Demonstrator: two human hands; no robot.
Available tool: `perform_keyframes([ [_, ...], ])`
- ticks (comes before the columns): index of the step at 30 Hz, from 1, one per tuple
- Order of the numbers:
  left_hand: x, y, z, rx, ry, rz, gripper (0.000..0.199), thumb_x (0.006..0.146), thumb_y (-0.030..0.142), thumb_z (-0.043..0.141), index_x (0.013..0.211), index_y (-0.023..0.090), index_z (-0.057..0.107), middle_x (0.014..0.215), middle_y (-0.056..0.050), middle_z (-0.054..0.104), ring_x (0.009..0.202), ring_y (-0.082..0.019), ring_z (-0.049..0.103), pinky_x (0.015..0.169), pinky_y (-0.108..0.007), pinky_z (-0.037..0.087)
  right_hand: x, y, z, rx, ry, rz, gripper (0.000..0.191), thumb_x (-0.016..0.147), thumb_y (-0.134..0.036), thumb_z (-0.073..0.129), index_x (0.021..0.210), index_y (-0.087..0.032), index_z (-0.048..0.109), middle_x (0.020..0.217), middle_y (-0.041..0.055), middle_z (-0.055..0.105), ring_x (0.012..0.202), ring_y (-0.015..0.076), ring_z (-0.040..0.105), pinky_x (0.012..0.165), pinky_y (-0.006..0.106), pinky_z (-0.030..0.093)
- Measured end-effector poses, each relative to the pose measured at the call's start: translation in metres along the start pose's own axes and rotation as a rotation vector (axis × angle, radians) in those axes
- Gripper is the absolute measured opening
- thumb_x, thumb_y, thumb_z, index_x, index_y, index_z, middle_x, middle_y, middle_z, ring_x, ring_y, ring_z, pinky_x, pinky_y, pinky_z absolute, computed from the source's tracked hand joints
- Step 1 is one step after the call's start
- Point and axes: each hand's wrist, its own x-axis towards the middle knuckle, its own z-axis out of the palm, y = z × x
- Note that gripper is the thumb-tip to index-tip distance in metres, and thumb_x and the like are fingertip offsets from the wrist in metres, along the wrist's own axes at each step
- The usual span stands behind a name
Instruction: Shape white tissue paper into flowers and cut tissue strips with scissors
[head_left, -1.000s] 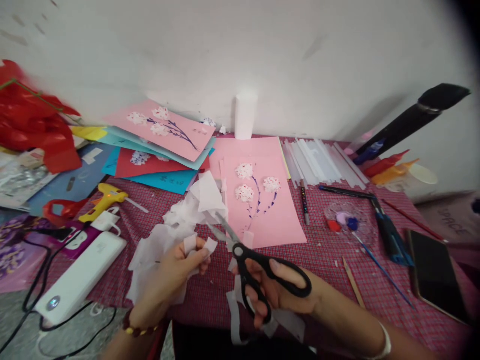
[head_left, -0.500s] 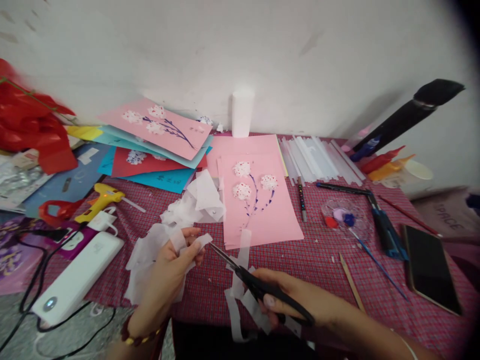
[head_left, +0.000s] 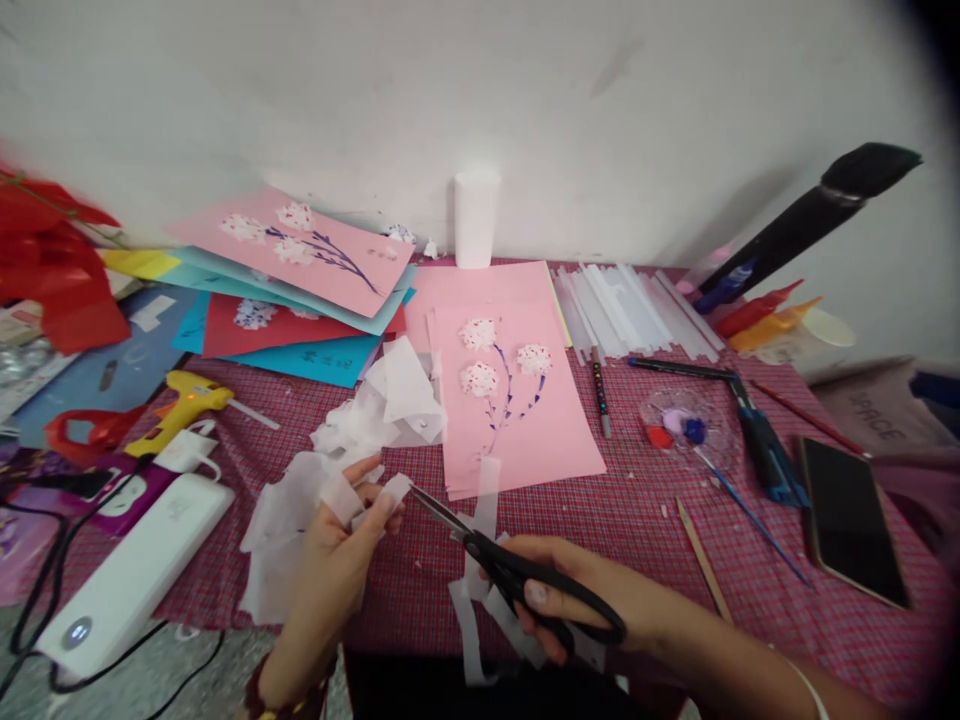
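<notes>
My left hand (head_left: 341, 540) pinches a strip of thin white paper (head_left: 395, 490) between thumb and fingers, with more white paper looped around the fingers. In my right hand (head_left: 559, 585) is a pair of black-handled scissors (head_left: 502, 560), its blade tips at the end of the strip. Whether the blades touch the paper is hard to tell. Loose white strips (head_left: 466, 630) lie under the scissors near the table's front edge. Beside and behind my left hand is a heap of white paper pieces (head_left: 277, 540). Beyond both hands, a pink card (head_left: 555, 430) carries three white flowers on purple stems.
To the left are a yellow glue gun (head_left: 176, 410), a white power bank (head_left: 139, 575), cables and stacked flower cards (head_left: 352, 265). Clear glue sticks (head_left: 619, 310), a paint dish (head_left: 686, 425), a blue brush (head_left: 754, 515), another glue gun (head_left: 769, 450) and a phone (head_left: 855, 520) are at right.
The camera view has turned slightly right, so the things on the table appear farther left. Both hands keep nearly the same pose, with the scissor tips still at the strip.
</notes>
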Motion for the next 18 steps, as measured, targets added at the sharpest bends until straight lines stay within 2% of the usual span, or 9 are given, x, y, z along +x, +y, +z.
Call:
perform_keyframes([
  [5, -0.0049, -0.0071, -0.0009, 0.046, -0.092, -0.019, 0.056, 0.082, 0.034, 0.068, 0.133, 0.025, 0.046, 0.07, 0.005, 0.062, 0.063, -0.011, 0.056, 0.064, -0.022, 0.045, 0.0043, -0.0012, 0.0025, -0.015, -0.019, 0.019, 0.053, 0.078, -0.057, 0.066, 0.101, -0.011, 0.053, 0.067, -0.0037, 0.049, 0.05, 0.0036, 0.047, 0.043, 0.015, 0.034],
  [13, -0.0085, -0.0106, -0.0031, 0.049, -0.068, -0.033, 0.057, 0.08, 0.034, 0.068, 0.132, 0.024, 0.047, 0.071, 0.004, 0.063, 0.064, -0.012, 0.057, 0.063, -0.021, 0.046, 0.0088, 0.0032, 0.0031, -0.04, 0.0, -0.001, 0.048, 0.079, -0.054, 0.067, 0.099, -0.012, 0.053, 0.065, -0.0055, 0.046, 0.047, 0.0027, 0.044, 0.04, 0.015, 0.032],
  [18, -0.0095, -0.0062, 0.0028, 0.116, -0.09, -0.021, 0.054, 0.083, 0.035, 0.065, 0.132, 0.025, 0.046, 0.068, 0.006, 0.061, 0.062, -0.01, 0.054, 0.062, -0.02, 0.044, 0.0079, 0.0016, 0.0051, -0.03, 0.011, -0.002, 0.049, 0.079, -0.054, 0.066, 0.099, -0.012, 0.054, 0.062, -0.0062, 0.046, 0.047, 0.002, 0.042, 0.04, 0.014, 0.03],
])
